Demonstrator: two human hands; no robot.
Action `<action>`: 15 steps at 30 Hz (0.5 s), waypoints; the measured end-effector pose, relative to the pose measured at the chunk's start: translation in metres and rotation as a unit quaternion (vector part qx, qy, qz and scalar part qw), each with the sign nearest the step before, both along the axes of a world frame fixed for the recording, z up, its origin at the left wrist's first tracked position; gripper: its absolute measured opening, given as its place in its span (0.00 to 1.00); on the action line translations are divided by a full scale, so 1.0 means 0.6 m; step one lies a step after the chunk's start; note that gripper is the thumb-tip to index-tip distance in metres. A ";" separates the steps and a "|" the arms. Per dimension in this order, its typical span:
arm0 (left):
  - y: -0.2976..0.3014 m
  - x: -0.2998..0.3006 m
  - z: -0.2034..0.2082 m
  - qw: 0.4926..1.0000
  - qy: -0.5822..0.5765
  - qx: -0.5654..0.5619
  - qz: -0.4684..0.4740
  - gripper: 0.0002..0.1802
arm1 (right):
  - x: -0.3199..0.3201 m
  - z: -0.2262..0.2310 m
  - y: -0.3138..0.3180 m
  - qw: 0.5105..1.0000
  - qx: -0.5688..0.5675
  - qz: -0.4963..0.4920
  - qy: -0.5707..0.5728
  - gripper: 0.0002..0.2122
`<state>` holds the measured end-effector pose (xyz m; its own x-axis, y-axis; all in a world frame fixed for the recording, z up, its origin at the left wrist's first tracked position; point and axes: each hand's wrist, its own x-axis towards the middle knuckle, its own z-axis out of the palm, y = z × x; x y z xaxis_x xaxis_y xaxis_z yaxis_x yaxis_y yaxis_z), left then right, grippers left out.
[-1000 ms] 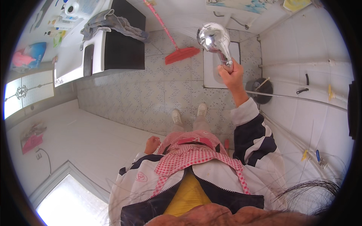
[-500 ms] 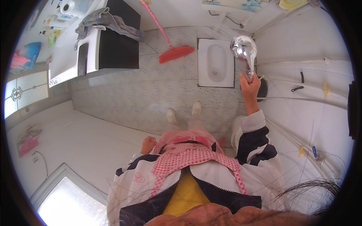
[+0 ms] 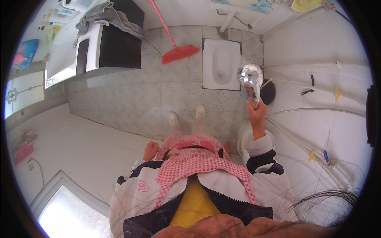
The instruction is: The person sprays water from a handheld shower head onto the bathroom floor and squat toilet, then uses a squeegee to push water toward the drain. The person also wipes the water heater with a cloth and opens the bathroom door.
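My right hand [image 3: 257,114] is closed around the handle of a shiny chrome shower head [image 3: 251,77]. I hold it out ahead of me on the right, just to the near right of the white squat toilet [image 3: 220,76] set in the floor. A thin hose [image 3: 313,109] runs from near that hand toward the right wall. Low at my left side, beside the red checked apron [image 3: 198,166], my left hand [image 3: 151,151] has its fingers curled in; nothing shows in it.
A red broom [image 3: 180,54] stands on the tiled floor left of the toilet. A dark round bin [image 3: 268,93] is beyond my right hand, and a white bucket [image 3: 269,139] stands beside my right forearm. At the left is a cabinet [image 3: 121,49] with a grey towel [image 3: 105,20].
The shower head and my right hand have come nearer to me. Water streaks by the far wall no longer show. My left hand stays low at my side. The view has shifted slightly.
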<state>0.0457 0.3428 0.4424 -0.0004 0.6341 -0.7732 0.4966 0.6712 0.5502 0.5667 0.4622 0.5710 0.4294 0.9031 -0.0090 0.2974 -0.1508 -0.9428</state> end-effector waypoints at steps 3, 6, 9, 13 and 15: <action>-0.004 0.001 -0.001 1.000 -0.004 -0.001 0.018 0.10 | -0.026 -0.011 -0.023 0.998 -0.030 0.037 0.049 0.07; -0.006 0.002 0.000 0.999 -0.004 -0.010 0.036 0.10 | -0.046 -0.027 -0.044 0.994 -0.064 0.093 0.011 0.04; -0.008 0.001 0.001 1.000 -0.009 -0.003 0.030 0.10 | -0.058 -0.036 -0.065 0.993 -0.069 0.099 -0.001 0.08; -0.013 -0.002 -0.002 1.000 -0.007 0.017 0.009 0.10 | -0.070 -0.040 -0.083 0.989 -0.091 0.116 0.007 0.11; -0.014 -0.001 -0.004 1.000 -0.002 0.024 0.001 0.10 | -0.081 -0.041 -0.085 0.988 -0.088 0.124 0.002 0.10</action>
